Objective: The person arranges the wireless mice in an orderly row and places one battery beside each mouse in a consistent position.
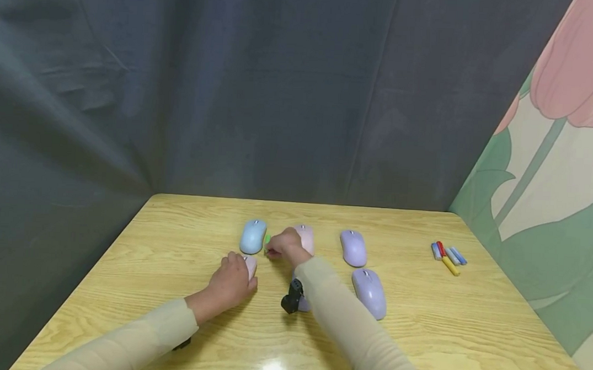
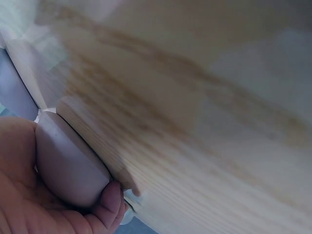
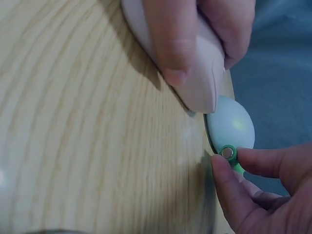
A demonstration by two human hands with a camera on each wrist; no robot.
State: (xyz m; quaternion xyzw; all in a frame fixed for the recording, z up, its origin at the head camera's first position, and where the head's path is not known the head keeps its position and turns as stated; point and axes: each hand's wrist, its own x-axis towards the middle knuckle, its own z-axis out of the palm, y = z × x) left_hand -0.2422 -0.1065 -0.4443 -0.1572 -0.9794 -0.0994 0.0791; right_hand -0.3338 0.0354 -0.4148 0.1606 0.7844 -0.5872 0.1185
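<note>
My left hand (image 1: 230, 282) grips a pale pink computer mouse (image 1: 250, 266) from its side, thumb and fingers around it on the table. In the left wrist view the mouse (image 2: 73, 161) fills that hand's grasp. My right hand (image 1: 285, 244) pinches a small green battery (image 3: 227, 152) between thumb and index finger; its round metal end shows in the right wrist view. More green shows just behind it. Close by the pinched battery stands a light blue mouse (image 1: 253, 236). Another pink mouse (image 1: 306, 239) is partly covered by the right hand.
Two purple mice, a farther one (image 1: 353, 248) and a nearer one (image 1: 369, 293), lie right of the right forearm. Under that wrist, a further purple mouse (image 1: 304, 303) is mostly hidden. Several small coloured cylinders, among them a yellow one (image 1: 450, 265), lie at the table's right.
</note>
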